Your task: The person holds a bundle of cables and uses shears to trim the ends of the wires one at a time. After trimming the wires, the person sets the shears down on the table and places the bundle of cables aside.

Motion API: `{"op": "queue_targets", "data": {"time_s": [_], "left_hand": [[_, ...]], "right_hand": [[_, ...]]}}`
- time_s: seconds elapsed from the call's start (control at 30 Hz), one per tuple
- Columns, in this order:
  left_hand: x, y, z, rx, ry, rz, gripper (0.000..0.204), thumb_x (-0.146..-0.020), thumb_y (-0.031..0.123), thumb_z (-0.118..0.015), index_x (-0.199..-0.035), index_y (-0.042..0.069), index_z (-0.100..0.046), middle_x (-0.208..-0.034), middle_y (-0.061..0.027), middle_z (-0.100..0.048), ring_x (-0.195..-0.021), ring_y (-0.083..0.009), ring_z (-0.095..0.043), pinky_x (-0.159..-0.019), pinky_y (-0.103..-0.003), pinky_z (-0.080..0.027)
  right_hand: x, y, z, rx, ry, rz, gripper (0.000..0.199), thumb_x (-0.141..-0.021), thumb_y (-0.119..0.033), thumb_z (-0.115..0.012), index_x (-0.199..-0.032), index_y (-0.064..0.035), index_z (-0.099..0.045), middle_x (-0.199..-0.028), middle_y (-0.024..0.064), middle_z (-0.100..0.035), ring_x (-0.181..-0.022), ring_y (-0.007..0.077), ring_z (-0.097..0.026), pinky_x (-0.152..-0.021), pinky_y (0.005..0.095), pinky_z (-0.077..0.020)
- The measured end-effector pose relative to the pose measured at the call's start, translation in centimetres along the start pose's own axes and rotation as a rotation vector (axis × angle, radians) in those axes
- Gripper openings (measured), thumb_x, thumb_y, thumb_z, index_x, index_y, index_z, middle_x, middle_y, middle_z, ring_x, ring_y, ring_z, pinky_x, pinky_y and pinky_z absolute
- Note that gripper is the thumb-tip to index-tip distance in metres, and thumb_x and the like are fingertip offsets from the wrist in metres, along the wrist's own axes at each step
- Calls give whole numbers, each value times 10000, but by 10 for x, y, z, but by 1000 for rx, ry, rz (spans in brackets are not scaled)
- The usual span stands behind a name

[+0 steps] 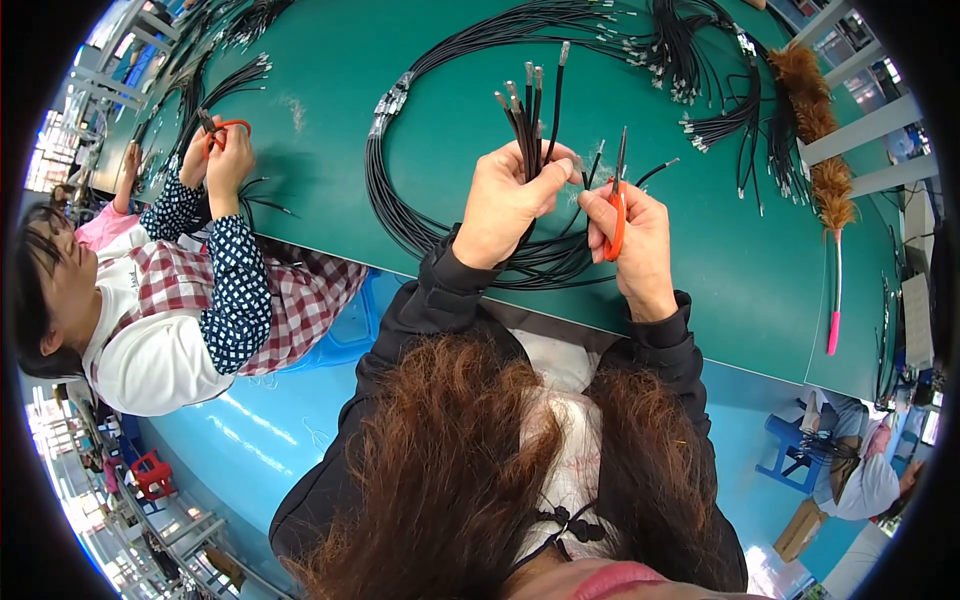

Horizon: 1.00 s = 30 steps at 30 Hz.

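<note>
here, left hand (512, 202) grips black cables (526, 130), right hand (640, 240) orange-handled scissors (617, 212).

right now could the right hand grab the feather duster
Probably not as it is: the right hand is taken up with red-handled scissors, and the feather duster sits well off to its right.

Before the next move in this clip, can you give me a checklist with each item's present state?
1. Left hand gripping the cables: ok.
2. Cable tips level: not ok, one stands above the rest.
3. Right hand holding the scissors: ok.
4. Scissors' blades fully closed: cannot tell, too small in view.
5. Co-worker's hands away from the scissors: ok, off to the left.
6. Duster clear of both hands: ok, at the table's right side.
</note>
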<state>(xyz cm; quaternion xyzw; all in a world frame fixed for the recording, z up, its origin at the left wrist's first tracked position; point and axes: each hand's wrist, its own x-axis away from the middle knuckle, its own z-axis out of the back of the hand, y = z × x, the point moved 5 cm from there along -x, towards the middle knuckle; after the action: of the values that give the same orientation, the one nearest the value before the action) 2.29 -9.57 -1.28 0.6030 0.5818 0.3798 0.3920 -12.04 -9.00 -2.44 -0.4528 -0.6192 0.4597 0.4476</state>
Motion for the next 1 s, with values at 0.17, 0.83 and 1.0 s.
{"op": "queue_targets", "data": {"time_s": [0.17,0.83,1.0], "left_hand": [[-2,-1,4,-19,4,11,118,-824,30,-627,-916,-41,-605,-748,-33,-603,-524,-29,-406,-468,-187,-308],[7,9,1,-260,18,-122,123,-828,69,-643,-904,-27,-632,-744,-8,-628,-563,-22,-456,-496,-179,-352],[7,9,1,-306,6,-158,107,-826,64,-638,-890,-22,-632,-753,-13,-639,-585,-25,-480,-519,-184,-379]], "right_hand": [[-1,0,-2,26,0,3,142,-843,-147,-665,-796,-29,-603,-544,-7,-532,-408,43,-453,-365,173,-332],[-5,-41,-8,559,23,593,104,-856,-68,-625,-913,18,-634,-585,-18,-553,-479,20,-440,-423,192,-329],[-6,-43,-11,593,13,548,95,-864,-70,-607,-892,18,-628,-589,0,-563,-462,34,-448,-419,192,-332]]}}
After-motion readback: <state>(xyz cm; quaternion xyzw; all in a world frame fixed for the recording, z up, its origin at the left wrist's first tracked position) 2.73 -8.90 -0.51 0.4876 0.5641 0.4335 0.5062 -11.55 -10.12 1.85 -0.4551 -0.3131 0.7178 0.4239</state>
